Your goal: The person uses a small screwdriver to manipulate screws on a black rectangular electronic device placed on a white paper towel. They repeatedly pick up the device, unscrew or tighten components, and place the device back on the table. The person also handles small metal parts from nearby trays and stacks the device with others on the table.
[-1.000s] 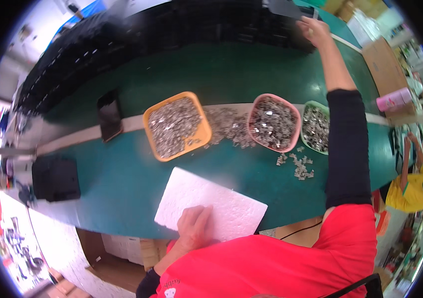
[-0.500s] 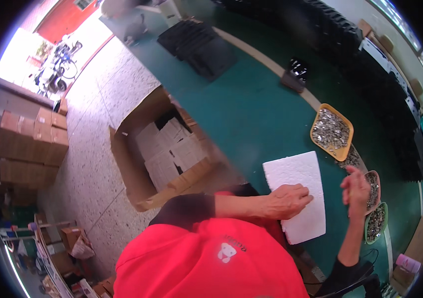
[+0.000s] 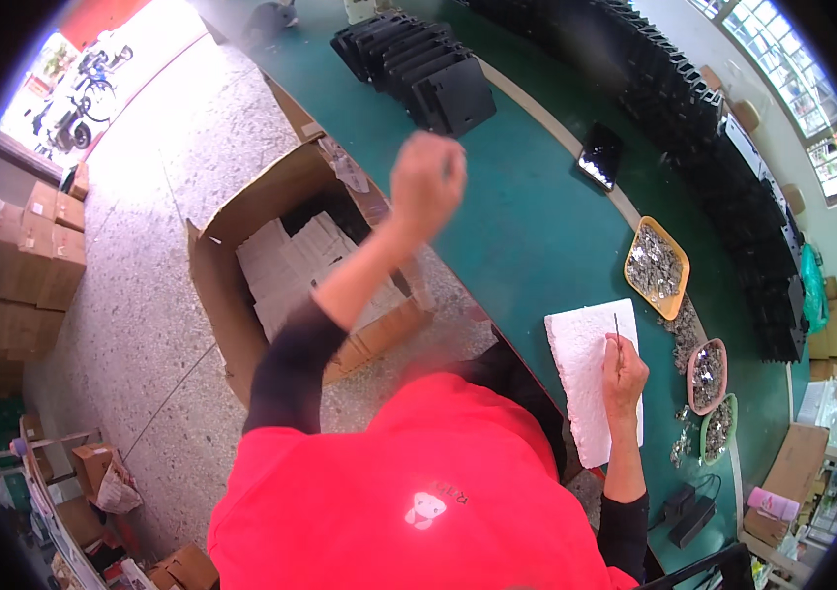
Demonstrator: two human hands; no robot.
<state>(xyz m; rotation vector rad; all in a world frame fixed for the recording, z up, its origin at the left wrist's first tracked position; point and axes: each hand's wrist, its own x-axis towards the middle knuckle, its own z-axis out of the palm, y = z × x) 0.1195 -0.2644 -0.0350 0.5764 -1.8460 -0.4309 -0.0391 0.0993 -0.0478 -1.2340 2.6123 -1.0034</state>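
My left hand (image 3: 426, 187) is raised over the table's near edge, just short of a row of black panels (image 3: 453, 93) that lean on one another. Motion smears its fingers, and I make out nothing in them. My right hand (image 3: 623, 379) is closed round a thin, dark, pointed tool (image 3: 617, 323), which stands up from the fingers; its exact kind is too small to tell. Beneath that hand lies a white foam slab (image 3: 581, 359) on the green table (image 3: 527, 236).
Small metal parts fill a yellow tray (image 3: 682, 258), a pink tray (image 3: 721, 359) and a green tray (image 3: 730, 433), with loose ones beside them. A phone (image 3: 600, 157) lies farther back. Black panels (image 3: 733, 211) line the far side. A cardboard box (image 3: 217, 295) stands left of the table.
My left hand has left the foam slab and swung up and left towards the black panels. My right hand has come from beside the trays onto the slab, with the thin tool now showing in it.
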